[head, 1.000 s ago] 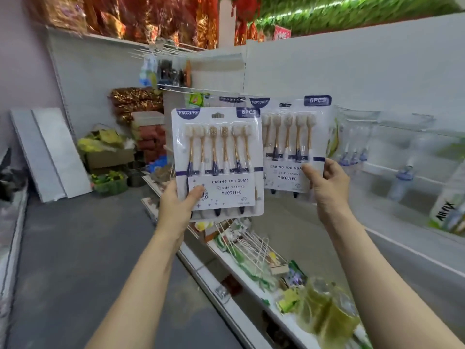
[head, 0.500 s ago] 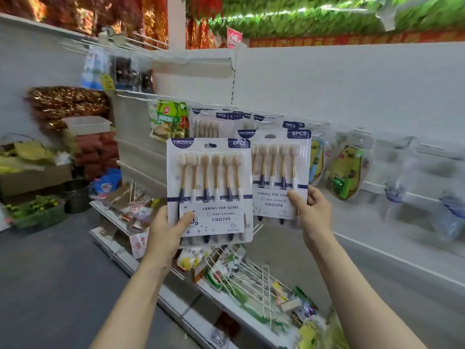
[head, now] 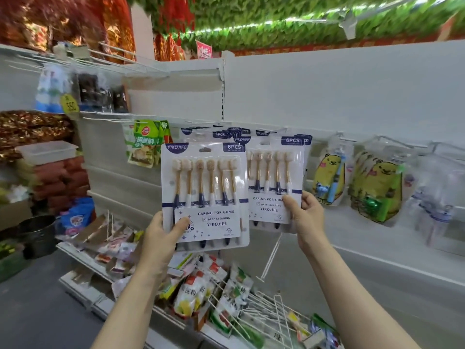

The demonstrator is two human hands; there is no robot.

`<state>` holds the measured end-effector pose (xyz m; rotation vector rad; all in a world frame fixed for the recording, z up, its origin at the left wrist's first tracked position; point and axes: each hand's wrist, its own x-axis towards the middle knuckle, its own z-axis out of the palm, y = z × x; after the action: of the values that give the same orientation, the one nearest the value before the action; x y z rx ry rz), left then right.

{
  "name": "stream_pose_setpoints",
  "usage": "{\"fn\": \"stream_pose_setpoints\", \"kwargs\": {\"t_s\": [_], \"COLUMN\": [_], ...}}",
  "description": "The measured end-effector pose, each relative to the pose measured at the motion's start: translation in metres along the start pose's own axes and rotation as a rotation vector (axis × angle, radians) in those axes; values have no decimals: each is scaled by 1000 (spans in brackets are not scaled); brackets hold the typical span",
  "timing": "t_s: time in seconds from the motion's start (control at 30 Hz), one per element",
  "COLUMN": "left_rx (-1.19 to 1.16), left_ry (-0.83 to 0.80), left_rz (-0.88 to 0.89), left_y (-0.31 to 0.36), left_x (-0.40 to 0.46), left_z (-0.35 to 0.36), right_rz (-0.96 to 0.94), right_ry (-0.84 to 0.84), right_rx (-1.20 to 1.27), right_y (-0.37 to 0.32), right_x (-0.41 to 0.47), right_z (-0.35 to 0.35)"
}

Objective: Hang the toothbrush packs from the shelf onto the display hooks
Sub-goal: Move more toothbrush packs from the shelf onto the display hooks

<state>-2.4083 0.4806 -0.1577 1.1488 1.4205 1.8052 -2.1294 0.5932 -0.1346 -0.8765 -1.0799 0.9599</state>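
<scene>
A shopworker's left hand (head: 167,231) grips one toothbrush pack (head: 204,192) by its lower corner, while the right hand (head: 303,212) pinches a second pack (head: 275,182), both raised before the row of hung packs (head: 226,134). The hanging step appears underway; next, each pack's punched slot must meet a hook.

White back panel (head: 327,91) carries wire display hooks (head: 357,140). Hung along them, left to right: green snack packets (head: 146,144), a row of toothbrush packs (head: 226,133), yellow cartoon pouches (head: 327,177), blurred clear packs (head: 432,197). Lower shelf (head: 83,258) below holds mixed sachets (head: 196,290) and loose white wire hooks (head: 264,316), lying in a heap.
</scene>
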Motion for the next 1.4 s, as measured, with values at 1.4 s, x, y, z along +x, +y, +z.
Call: {"fn": "stream_pose_setpoints", "kwargs": {"t_s": [1.4], "left_rx": [-68], "left_ry": [-451], "left_rz": [-18], "left_y": [-24], "left_x": [76], "left_z": [74], "right_rz": [-132], "right_ry": [-41], "right_rx": [-232], "right_y": [-61], "right_x": [28], "right_z": [37]}}
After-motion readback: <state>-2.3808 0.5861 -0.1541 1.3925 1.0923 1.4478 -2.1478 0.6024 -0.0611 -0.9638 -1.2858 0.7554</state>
